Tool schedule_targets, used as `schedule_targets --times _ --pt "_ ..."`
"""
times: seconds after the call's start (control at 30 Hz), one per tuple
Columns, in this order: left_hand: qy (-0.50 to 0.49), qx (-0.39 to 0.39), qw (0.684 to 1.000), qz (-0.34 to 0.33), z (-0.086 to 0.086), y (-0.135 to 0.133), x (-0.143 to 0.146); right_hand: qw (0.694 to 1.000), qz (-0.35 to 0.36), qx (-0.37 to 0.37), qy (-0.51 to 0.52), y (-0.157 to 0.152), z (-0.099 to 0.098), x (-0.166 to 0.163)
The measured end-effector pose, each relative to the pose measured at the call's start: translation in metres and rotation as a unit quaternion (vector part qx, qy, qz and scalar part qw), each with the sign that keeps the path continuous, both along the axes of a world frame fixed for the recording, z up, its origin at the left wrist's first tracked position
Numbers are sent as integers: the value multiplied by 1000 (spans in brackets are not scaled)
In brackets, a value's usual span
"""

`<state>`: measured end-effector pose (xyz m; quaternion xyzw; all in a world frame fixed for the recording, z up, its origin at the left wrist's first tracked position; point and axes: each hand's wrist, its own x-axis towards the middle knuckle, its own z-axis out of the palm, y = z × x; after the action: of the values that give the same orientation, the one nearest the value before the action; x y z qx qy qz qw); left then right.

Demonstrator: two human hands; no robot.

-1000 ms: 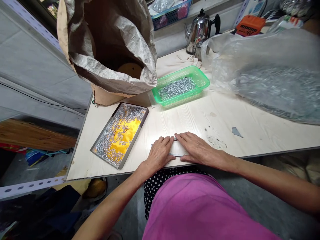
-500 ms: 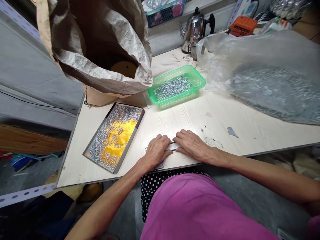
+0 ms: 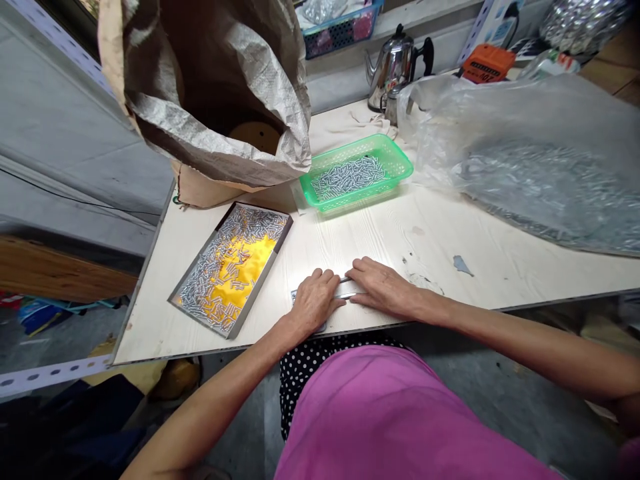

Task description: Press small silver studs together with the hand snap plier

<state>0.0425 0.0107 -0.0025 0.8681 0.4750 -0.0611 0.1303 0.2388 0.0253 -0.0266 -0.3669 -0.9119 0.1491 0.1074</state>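
At the table's near edge, my left hand (image 3: 315, 300) and my right hand (image 3: 383, 287) are both closed on a silver metal rail (image 3: 347, 288), gripping its long sides with fingers and thumbs. A short stretch of the rail shows between the hands, and its left end peeks out past my left hand; the rest is covered. Left of my hands lies a shallow metal tray (image 3: 256, 293) with a yellow bottom, strewn with small silver screws (image 3: 200, 290). Beyond my hands stands a green plastic basket (image 3: 360, 202) holding similar small screws.
A big open sack (image 3: 225, 173) stands at the back left of the table (image 3: 320, 240). A clear plastic bag (image 3: 545, 173) of shiny metal pieces lies on the right. Behind are a steel kettle (image 3: 395, 67) and an orange box (image 3: 487, 63). The table's front edge runs close to my body.
The view has shifted slightly, so the sack, tray and basket appear a little farther right. Both hands keep their grip on the rail with hardly any movement.
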Motion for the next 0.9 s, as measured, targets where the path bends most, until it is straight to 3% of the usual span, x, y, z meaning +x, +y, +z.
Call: schedule_targets --times 0.2,0.33,0.53,0.67,0.8,0.9 --pt "-83 123 988 40 -22 -52 3 998 37 -7 43 14 0 14" --pt "-127 130 983 25 -37 -79 12 999 16 9 34 23 -7 4" --pt "-180 99 978 33 -46 -85 14 1000 0 25 9 55 -14 -25" --pt "-203 87 975 40 -43 -83 12 999 -5 34 -26 67 2 -42" --pt "-222 72 971 50 -47 -86 12 988 141 61 -25 41 25 -75" --pt "-207 31 975 79 -56 -91 13 960 270 66 -38 15 30 -105"
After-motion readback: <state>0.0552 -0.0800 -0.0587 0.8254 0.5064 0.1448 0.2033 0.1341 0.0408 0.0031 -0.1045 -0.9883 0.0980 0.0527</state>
